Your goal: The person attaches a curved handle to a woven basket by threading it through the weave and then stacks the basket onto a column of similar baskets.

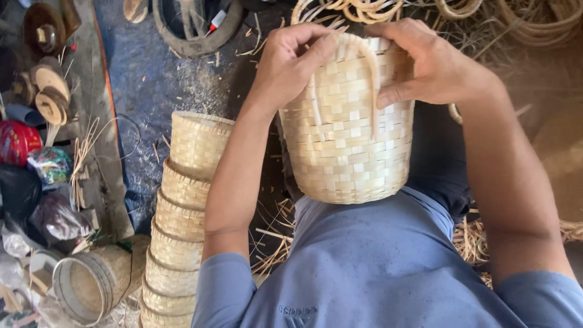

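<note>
Littered workshop floor (pixel 152 79), nested finished baskets (pixel 182 218) at 8 o'clock: at centre, a woven bamboo basket (pixel 346 140) rests against the lap, left hand (pixel 291 61) and right hand (pixel 425 61) closed on its far end, apparently tucking strips, which needs steady tension.

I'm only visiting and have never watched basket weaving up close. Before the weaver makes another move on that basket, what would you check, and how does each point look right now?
1. Both hands on the woven basket: ok; left hand and right hand grip its far end.
2. Basket steadied: ok, it rests against the blue shirt.
3. Loose strip under control: ok, the right thumb presses beside it.
4. Weave intact on the visible side: ok.
5. Far end of the basket: cannot tell, hands cover it.
6. Stack of finished baskets clear of the elbows: ok.
</note>
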